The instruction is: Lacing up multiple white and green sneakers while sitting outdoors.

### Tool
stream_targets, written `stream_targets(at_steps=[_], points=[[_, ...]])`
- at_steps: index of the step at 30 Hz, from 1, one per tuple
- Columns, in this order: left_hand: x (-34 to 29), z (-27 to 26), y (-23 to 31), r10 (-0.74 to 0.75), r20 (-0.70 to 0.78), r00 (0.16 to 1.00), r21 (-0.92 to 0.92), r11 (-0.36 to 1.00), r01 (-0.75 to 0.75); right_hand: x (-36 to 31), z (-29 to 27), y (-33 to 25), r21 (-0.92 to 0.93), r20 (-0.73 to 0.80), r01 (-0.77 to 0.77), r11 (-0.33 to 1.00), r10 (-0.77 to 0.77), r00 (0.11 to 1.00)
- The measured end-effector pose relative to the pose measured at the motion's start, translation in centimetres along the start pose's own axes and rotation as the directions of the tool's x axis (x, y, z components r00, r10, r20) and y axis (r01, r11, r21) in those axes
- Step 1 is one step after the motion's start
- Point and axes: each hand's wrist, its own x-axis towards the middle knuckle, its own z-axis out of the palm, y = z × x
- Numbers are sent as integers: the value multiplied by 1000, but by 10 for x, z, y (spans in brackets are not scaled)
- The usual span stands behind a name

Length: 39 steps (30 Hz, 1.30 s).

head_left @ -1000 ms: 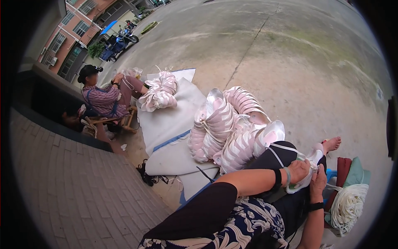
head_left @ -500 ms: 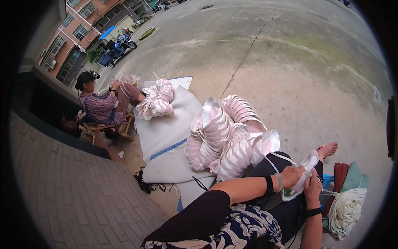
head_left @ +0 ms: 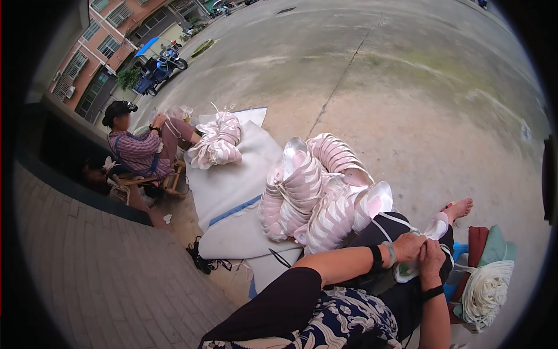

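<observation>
Over my lap, a pale pink and white shoe upper lies across my dark trouser legs, partly hidden by my hands. My left hand, with a bracelet and black band at the wrist, has its fingers bent closed on the upper. Right beside it, touching, my right hand pinches at the same piece; what lies between its fingertips is too small to make out. A white cord loops from the work over my left thigh. Just left of my knees sit tied bundles of nested pink and white uppers.
A coil of white cord hangs beside red and green cloths at my right. Pale sheeting covers ground to the left. Beyond, a seated person works near another bundle. A brick wall runs along my left.
My right hand has moved up and left, closing in against my left hand over the upper. My left hand has shifted only slightly. The bundles stay put.
</observation>
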Motion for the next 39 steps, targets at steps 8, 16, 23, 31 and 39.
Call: stream_targets(at_steps=[8, 16, 23, 31, 39], points=[[5, 2, -10, 28, -12, 1000, 28, 999, -28, 1, 6, -9, 170, -119, -48, 984, 69, 990], [-1, 20, -5, 90, -69, 994, -13, 996, -91, -19, 13, 6, 270, -20, -314, 910, 332, 943], [2, 1, -9, -16, -34, 999, 101, 995, 20, -6, -12, 5, 51, 54, -155, 987, 152, 987], [6, -1, 2, -71, -15, 997, 76, 995, 72, -199, -112, 102, -253, 135, -464, 849, 505, 852], [3, -6, 19, -104, -32, 994, 180, 978, 108, -243, -131, 103, -192, 162, -679, 708, 706, 690]])
